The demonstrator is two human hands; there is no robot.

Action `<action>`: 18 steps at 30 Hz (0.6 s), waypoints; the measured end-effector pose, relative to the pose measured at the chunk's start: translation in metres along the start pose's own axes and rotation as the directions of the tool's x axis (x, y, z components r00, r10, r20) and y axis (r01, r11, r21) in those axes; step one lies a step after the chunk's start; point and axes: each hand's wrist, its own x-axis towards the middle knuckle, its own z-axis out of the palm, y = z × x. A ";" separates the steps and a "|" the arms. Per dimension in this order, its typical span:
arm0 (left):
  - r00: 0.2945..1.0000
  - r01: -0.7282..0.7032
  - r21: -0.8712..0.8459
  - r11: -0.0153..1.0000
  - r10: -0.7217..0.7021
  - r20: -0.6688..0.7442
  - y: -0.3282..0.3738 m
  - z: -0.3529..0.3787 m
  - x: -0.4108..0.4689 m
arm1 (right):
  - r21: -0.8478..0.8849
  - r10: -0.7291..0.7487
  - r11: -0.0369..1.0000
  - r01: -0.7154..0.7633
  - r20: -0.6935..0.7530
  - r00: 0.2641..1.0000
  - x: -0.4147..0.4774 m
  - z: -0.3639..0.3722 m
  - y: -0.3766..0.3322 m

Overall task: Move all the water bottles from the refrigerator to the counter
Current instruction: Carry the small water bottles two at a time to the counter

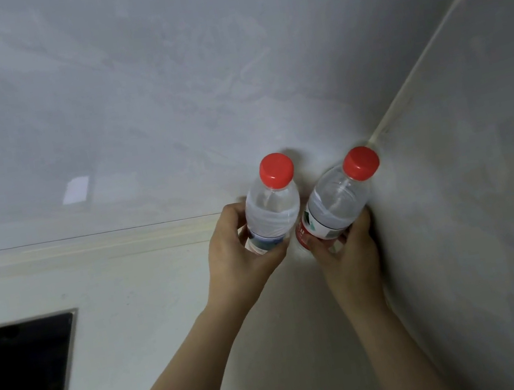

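Observation:
Two clear water bottles with red caps stand side by side, upright, in the back right corner of the pale counter (134,285). My left hand (239,259) grips the left bottle (273,209) around its label. My right hand (347,247) grips the right bottle (339,201) low on its red and white label. The two bottles almost touch. Their bases are hidden behind my fingers, so I cannot tell whether they rest on the counter. The refrigerator is out of view.
A black glass cooktop (21,384) is set into the counter at the lower left. Grey tiled walls (161,91) meet in a corner just behind the right bottle, and the right wall (488,188) runs close beside my right arm.

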 end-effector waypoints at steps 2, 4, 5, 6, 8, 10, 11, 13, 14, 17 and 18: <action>1.000 -0.002 0.017 1.000 0.002 -0.001 -0.001 0.002 0.000 | -0.002 0.002 1.000 -0.002 0.004 1.000 0.000 0.000 0.000; 1.000 -0.004 0.034 0.999 0.004 -0.009 -0.001 0.004 0.000 | 0.003 0.004 1.000 -0.004 0.010 1.000 0.000 -0.001 -0.001; 1.000 -0.006 0.044 0.999 0.006 -0.011 -0.002 0.005 0.000 | 0.004 0.007 1.000 -0.007 0.014 1.000 0.000 -0.001 -0.001; 1.000 -0.007 0.050 0.999 0.008 -0.011 -0.002 0.005 0.000 | 0.005 0.007 1.000 -0.007 0.018 1.000 0.000 -0.002 -0.002; 1.000 -0.009 0.059 0.998 0.010 -0.009 -0.002 0.006 -0.001 | 0.008 0.011 1.000 -0.011 0.026 1.000 -0.001 -0.002 -0.002; 1.000 -0.009 0.065 0.998 0.009 -0.008 -0.005 0.007 -0.002 | 0.016 0.026 1.000 -0.027 0.035 0.999 -0.002 -0.003 -0.003; 1.000 -0.004 0.065 0.998 0.005 -0.007 -0.006 0.008 -0.002 | 0.025 0.034 0.999 -0.035 0.041 0.999 -0.003 -0.004 -0.003; 1.000 0.012 0.070 0.997 -0.012 0.002 -0.007 0.008 -0.003 | 0.036 0.043 0.998 -0.045 0.057 0.997 -0.006 -0.008 -0.005; 1.000 0.022 0.074 0.997 -0.022 0.009 -0.006 0.008 -0.004 | 0.039 0.044 0.998 -0.047 0.061 0.997 -0.009 -0.010 -0.007; 0.997 0.060 0.093 0.994 -0.063 0.032 -0.001 0.004 -0.006 | 0.026 0.060 0.998 -0.062 0.060 0.996 -0.019 -0.018 -0.009; 0.997 0.074 0.098 0.992 -0.077 0.031 0.001 0.001 -0.009 | 0.017 0.070 0.997 -0.071 0.062 0.996 -0.023 -0.021 -0.011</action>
